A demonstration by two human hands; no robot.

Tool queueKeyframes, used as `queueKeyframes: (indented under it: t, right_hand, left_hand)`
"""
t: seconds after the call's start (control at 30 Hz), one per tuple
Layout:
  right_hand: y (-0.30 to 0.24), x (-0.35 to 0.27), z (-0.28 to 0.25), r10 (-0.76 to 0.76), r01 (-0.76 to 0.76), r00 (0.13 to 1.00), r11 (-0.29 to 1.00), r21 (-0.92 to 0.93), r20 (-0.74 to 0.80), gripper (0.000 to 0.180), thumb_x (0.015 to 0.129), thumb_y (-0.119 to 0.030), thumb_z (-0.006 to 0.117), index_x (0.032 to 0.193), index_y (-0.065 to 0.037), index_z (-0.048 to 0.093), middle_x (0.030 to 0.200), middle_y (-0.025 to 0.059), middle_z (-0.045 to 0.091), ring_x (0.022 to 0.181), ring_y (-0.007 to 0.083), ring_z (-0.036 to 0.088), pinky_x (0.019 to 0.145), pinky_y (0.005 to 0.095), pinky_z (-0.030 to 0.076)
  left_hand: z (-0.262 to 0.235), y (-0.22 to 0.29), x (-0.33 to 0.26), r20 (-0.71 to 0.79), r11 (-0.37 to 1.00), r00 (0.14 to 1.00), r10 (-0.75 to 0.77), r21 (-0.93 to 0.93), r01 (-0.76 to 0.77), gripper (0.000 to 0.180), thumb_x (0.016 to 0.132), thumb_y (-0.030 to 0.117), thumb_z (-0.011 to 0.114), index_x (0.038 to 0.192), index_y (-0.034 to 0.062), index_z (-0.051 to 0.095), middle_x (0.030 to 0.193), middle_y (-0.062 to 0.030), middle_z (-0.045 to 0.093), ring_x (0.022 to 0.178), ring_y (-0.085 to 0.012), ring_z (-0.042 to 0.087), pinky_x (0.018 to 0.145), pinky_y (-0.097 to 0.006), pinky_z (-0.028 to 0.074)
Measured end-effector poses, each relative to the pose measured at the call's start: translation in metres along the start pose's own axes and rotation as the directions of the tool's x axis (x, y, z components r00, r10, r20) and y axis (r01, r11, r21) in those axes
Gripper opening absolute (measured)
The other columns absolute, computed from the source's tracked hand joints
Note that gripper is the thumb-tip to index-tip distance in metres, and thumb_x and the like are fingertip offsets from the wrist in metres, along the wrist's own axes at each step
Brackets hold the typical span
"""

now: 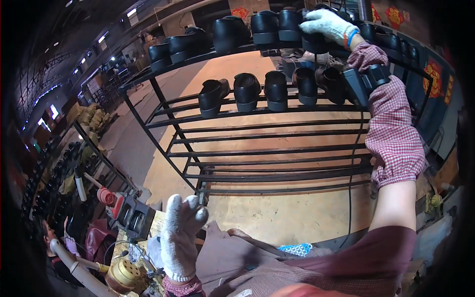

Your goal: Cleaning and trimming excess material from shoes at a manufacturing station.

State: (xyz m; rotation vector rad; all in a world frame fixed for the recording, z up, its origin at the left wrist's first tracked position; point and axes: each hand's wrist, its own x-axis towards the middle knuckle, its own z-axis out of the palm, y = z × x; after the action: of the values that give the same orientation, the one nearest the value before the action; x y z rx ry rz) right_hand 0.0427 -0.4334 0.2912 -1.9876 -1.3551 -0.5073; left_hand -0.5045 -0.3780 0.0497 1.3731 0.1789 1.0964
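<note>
My right hand (327,25), in a white knit glove, reaches to the top shelf of a black metal rack (277,133). Its fingers are closed over a black shoe (315,43), hiding the shoe's upper part. Other black shoes (231,34) stand along that top shelf on both sides of it. On the tier below, several more black shoes (246,91) sit with their heels toward me. My left hand (180,237), also white-gloved, is raised low in front of me, empty, fingers up and apart, beside a workbench. A black device (366,81) is strapped to my right forearm.
Lower rack bars hold no shoes. At lower left are a red and black machine part (131,213) and a round brass-coloured fixture (126,274). Beyond them, another person's hand (49,232) shows near racks of dark shoes. A black cable (352,198) hangs by the rack's right side.
</note>
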Motion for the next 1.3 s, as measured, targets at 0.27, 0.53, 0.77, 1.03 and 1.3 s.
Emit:
queueKeyframes:
  t: [0.27,0.53,0.77,1.03,1.3]
  right_hand:
    - [0.092,0.029,-0.073,-0.156,0.183,0.981,0.592,-0.785,0.112,0.046,0.086,-0.012,0.066,0.131,-0.014,0.06,0.133,0.0091,0.059,0.119,0.028,0.059,0.095,0.036,0.052]
    - [0.081,-0.065,-0.006,0.147,-0.2,0.972,0.929,-0.311,-0.184,0.124,0.066,-0.028,0.081,0.16,-0.015,0.001,0.141,0.0312,0.049,0.128,0.0403,0.054,0.106,0.0414,0.043]
    - [0.1,-0.049,0.004,0.296,-0.393,0.918,0.596,-0.7,-0.263,0.051,0.078,-0.018,0.057,0.128,-0.01,0.06,0.121,0.0197,0.065,0.114,0.0382,0.06,0.098,0.0479,0.048]
    - [0.113,-0.04,0.004,0.29,-0.394,0.915,0.482,-0.783,-0.282,0.052,0.086,-0.027,0.059,0.136,-0.013,0.057,0.128,0.0181,0.063,0.117,0.0375,0.06,0.098,0.0457,0.049]
    - [0.094,-0.035,0.009,0.271,-0.37,0.926,0.513,-0.775,-0.263,0.05,0.083,-0.022,0.058,0.132,-0.012,0.06,0.126,0.0187,0.064,0.115,0.0364,0.061,0.098,0.0459,0.049]
  left_hand:
    - [-0.006,-0.017,0.007,0.09,0.991,0.987,-0.132,0.014,0.132,0.084,0.095,0.058,0.054,0.151,-0.0008,0.033,0.143,-0.0227,0.048,0.129,-0.0356,0.052,0.109,-0.051,0.042]
    - [-0.028,-0.041,0.004,-0.148,0.969,0.96,-0.239,0.03,0.246,0.07,0.099,0.049,0.051,0.147,-0.0007,0.042,0.139,-0.0214,0.052,0.125,-0.0329,0.056,0.104,-0.048,0.047]
    - [-0.063,-0.087,-0.038,-0.292,0.899,0.851,-0.437,-0.186,0.397,0.07,0.099,0.05,0.051,0.147,-0.0002,0.042,0.139,-0.0212,0.054,0.119,-0.0304,0.059,0.101,-0.044,0.048]
    - [-0.044,-0.114,-0.048,-0.371,0.841,0.756,-0.539,-0.296,0.454,0.081,0.097,0.061,0.046,0.153,0.0058,0.03,0.143,-0.0205,0.049,0.115,-0.0274,0.06,0.102,-0.043,0.047]
    - [0.012,-0.161,0.048,-0.173,0.792,0.799,-0.576,-0.362,0.492,0.068,0.102,0.04,0.051,0.155,0.0066,0.027,0.147,-0.017,0.045,0.122,-0.0259,0.054,0.108,-0.042,0.041]
